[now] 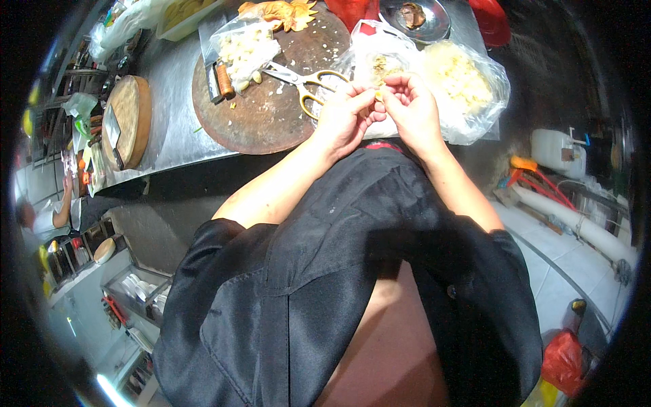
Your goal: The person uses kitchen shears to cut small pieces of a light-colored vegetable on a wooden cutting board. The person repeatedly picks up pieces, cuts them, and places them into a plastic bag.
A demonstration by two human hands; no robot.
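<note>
My left hand (346, 118) and my right hand (417, 114) meet at the fingertips at the near edge of the worktop. Pinched between them is a small yellow kernel (378, 95). Kitchen scissors (290, 75) with yellow handles lie on a round wooden chopping block (274, 124), just left of my left hand. On the same block, a clear plastic bag (246, 51) holds pale-shelled nuts that look like ginkgo nuts. Beyond my fingers, an open plastic bag (389, 66) has brownish bits in it. Right of my right hand sits a clear bag of pale yellow pieces (460, 81).
A wooden-handled cleaver (223, 81) lies partly under the nut bag. Orange carved food (285, 12) rests at the block's far edge. A metal bowl (432, 25) stands behind the bags. Farther left, a knife (113, 129) lies on another block (135, 117). Another person (51, 216) is at far left.
</note>
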